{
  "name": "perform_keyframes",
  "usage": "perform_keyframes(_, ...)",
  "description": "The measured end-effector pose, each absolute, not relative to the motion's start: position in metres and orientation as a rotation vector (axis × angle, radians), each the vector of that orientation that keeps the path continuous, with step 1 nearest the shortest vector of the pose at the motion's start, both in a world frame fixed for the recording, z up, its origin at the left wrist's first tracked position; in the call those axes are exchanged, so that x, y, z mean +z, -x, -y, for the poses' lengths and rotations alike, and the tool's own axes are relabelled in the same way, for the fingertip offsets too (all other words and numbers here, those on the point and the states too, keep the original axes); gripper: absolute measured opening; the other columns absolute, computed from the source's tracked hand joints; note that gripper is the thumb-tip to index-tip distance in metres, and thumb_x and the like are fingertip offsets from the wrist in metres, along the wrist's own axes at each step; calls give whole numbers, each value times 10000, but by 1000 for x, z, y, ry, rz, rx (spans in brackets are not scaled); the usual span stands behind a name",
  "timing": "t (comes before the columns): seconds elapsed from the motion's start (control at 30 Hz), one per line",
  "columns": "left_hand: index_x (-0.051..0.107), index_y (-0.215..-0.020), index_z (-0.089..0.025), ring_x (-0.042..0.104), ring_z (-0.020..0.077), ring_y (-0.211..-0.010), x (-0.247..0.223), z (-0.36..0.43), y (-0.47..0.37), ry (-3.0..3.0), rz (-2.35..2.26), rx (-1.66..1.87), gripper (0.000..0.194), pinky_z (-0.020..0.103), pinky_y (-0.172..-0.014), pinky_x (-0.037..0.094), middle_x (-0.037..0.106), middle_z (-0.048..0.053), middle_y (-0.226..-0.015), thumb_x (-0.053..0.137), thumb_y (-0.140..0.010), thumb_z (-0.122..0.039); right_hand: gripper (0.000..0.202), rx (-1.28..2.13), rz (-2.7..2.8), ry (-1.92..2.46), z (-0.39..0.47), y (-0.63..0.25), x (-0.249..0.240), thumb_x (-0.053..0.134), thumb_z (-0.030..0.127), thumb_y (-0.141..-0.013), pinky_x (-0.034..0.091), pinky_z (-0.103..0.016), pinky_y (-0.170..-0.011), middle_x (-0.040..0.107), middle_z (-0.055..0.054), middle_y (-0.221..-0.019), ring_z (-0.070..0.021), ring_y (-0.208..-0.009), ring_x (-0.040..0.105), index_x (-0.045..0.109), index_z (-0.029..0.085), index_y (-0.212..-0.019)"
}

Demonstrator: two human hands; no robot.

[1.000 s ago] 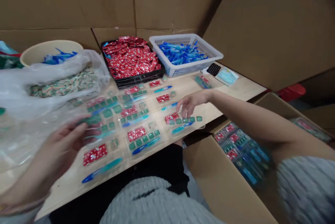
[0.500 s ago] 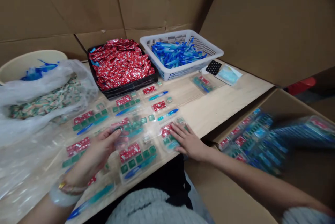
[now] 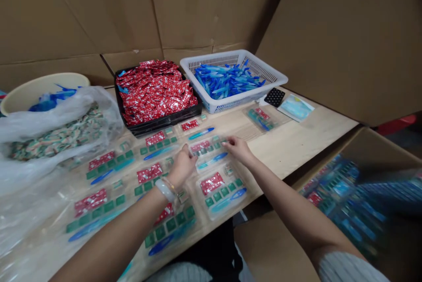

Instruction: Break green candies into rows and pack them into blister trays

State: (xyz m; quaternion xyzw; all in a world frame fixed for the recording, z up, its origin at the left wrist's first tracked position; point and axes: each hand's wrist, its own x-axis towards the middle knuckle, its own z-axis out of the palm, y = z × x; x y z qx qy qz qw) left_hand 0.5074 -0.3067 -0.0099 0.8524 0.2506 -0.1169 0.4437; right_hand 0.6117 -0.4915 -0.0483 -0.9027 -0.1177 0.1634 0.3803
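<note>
Clear pack (image 3: 209, 154), holding a blue pen (image 3: 213, 161), a red sachet (image 3: 200, 146) and green squares; set between two hands, on the wearer's side of the white basket (image 3: 242, 98).
Left to right: the left hand (image 3: 182, 167) is placed near-left of the basket, thumb and fingers bent close together at the pack's left end; whether anything is pinched cannot be told. The pack is laid in front of the basket, apart from it, its long axis slanted so that the right end is brought slightly nearer the basket. The right hand (image 3: 240, 151) is placed in front of the basket, thumb and fingertips drawn together at the pack's far right corner; what is pinched, if anything, cannot be told. Neither hand is judged clearly nearer, each being met by its own-side end.
</note>
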Motion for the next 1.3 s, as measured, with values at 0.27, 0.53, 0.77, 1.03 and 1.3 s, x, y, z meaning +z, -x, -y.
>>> perform_keyframes(0.27,467,-1182,-174,371,239,-1159,-6,306,-478,-2660,-59,-27,398,392,-954,338,415,121,-1256,436,-787,-138,278,211,267,2338,483,-606,-57,527,396,-699,381,-276,-598,567,-41,-647,-153,-617,501,610,137,-752)
perform_keyframes(0.53,500,-1131,-136,505,245,-1023,25,280,-547,-1913,-105,-122,570,395,-874,402,547,122,-1084,690,-600,-218,298,689,161,1498,463,-630,5,671,372,-560,162,-181,-364,534,51,-547,-20,-364,248,538,159,-720)
perform_keyframes(0.77,533,-889,-162,574,108,-745,35,296,-529,-911,-488,145,265,278,-726,463,595,20,-854,652,-658,-212,330,573,-28,1395,455,-576,19,641,427,-623,246,-165,-360,608,13,-740,-25,-411,385,525,181,-810)
perform_keyframes(1.03,426,-1136,-158,508,209,-1042,8,307,-476,-1419,-656,202,465,398,-906,385,499,124,-1160,584,-709,-250,485,881,52,1493,487,-601,-15,675,360,-581,99,-160,-338,562,58,-550,-10,-325,228,476,194,-991)
perform_keyframes(1.3,335,-1300,-194,183,273,-1294,-16,329,-439,-2792,98,-133,533,445,-1012,241,268,111,-1400,400,-823,-423,530,511,514,2408,470,-634,-46,628,398,-636,419,-275,-591,576,-73,-802,-156,-664,535,508,124,-1074)
